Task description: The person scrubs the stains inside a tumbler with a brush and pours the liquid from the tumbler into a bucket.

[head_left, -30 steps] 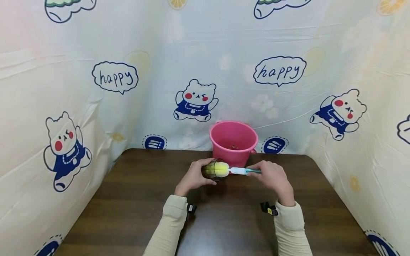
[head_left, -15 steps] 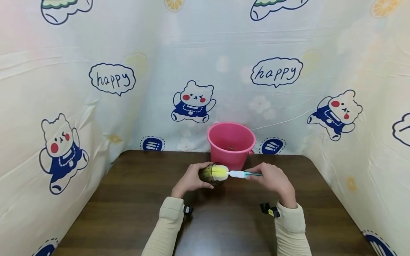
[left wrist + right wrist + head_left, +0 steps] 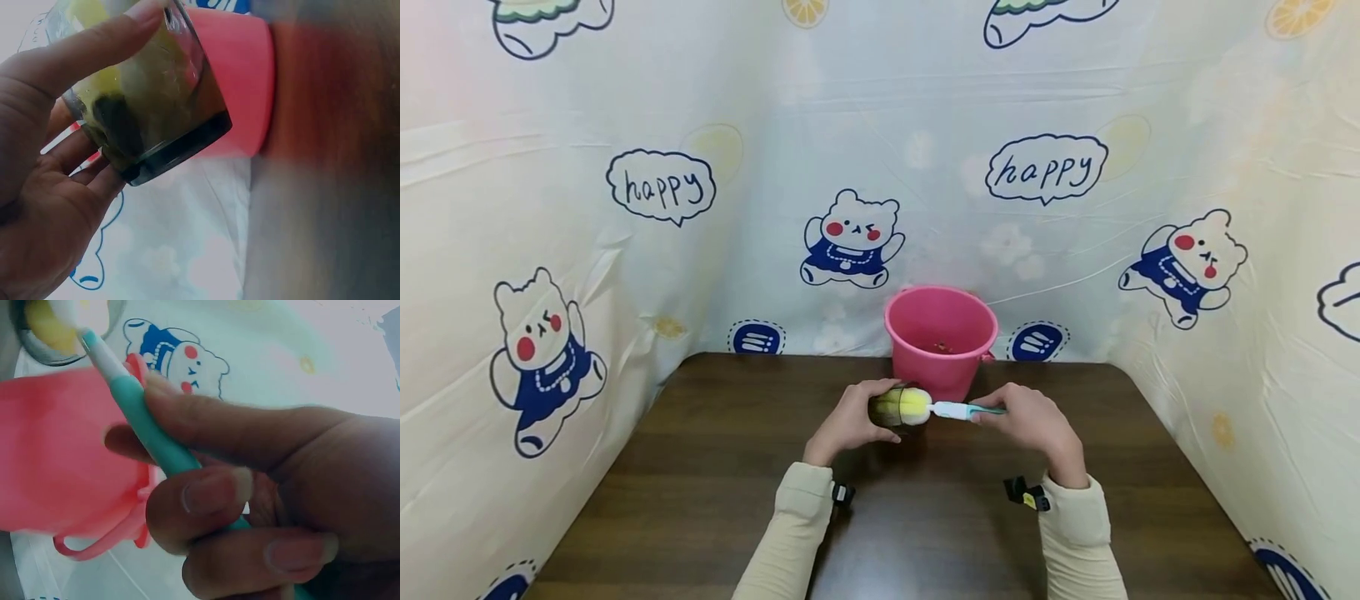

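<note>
My left hand [image 3: 850, 419] grips a dark, see-through glass cup [image 3: 169, 94] around its side, tipped so its mouth faces right. Inside the cup sits the yellow and white sponge head of a cup brush [image 3: 913, 406], its white end poking out of the mouth. The fingers of my right hand [image 3: 1032, 422] are curled round the brush's teal and white handle [image 3: 140, 419]. Both the cup and the brush are held above the table, in front of the pink bucket [image 3: 942, 367]. In the right wrist view the cup's rim [image 3: 59, 361] shows around the sponge.
The pink bucket stands at the back of the dark wooden table [image 3: 910, 517], against a patterned cloth [image 3: 955, 100] that hangs behind and at both sides. A few small bits lie at the bucket's bottom. Its pink handle [image 3: 94, 547] hangs at the side.
The sponge now reaches slightly deeper into the cup than half a second ago, with the right hand a little further left. The head view has shifted slightly.
</note>
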A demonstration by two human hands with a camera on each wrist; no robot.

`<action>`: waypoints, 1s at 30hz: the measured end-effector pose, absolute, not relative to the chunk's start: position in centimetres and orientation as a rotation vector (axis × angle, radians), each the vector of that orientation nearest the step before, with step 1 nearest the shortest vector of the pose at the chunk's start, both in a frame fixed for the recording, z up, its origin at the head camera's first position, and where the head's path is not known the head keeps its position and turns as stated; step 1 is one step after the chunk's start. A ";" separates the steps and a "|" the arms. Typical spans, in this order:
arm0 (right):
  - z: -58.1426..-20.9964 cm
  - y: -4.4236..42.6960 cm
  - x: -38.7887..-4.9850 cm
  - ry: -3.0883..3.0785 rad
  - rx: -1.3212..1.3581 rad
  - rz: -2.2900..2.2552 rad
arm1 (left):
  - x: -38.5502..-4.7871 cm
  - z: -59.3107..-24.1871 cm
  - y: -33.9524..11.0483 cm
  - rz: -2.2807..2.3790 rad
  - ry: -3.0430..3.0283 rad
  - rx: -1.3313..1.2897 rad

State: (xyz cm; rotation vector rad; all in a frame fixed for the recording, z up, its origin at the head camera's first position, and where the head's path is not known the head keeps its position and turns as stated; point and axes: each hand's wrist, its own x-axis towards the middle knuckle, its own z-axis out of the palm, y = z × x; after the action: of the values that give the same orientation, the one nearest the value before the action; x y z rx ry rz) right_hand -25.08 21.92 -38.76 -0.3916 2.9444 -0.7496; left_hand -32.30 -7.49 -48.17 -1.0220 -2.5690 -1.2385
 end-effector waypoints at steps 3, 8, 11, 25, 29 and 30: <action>-38.9 21.6 -25.2 2.955 -0.360 -0.727 | -32.2 -48.0 -7.8 -1.244 -2.565 -0.996; -38.6 20.9 -24.7 2.921 -0.385 -0.695 | -32.3 -48.0 -7.9 -1.234 -2.586 -0.993; -38.3 21.0 -24.6 2.965 -0.440 -0.678 | -32.4 -48.0 -7.8 -1.231 -2.594 -1.009; -39.1 20.8 -25.7 2.891 -0.509 -0.693 | -32.6 -48.2 -8.5 -1.238 -2.621 -0.954; -39.2 21.1 -25.8 2.937 -0.492 -0.734 | -32.6 -48.2 -8.6 -1.249 -2.601 -0.952; -39.3 21.2 -25.9 2.951 -0.457 -0.742 | -32.6 -48.1 -8.7 -1.252 -2.592 -0.946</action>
State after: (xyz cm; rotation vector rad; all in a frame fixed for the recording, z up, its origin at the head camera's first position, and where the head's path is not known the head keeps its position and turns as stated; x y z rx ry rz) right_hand -25.91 21.19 -39.31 -0.4565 2.9514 -0.7420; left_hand -32.55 -8.69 -48.14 -0.9459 -2.5920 -1.2515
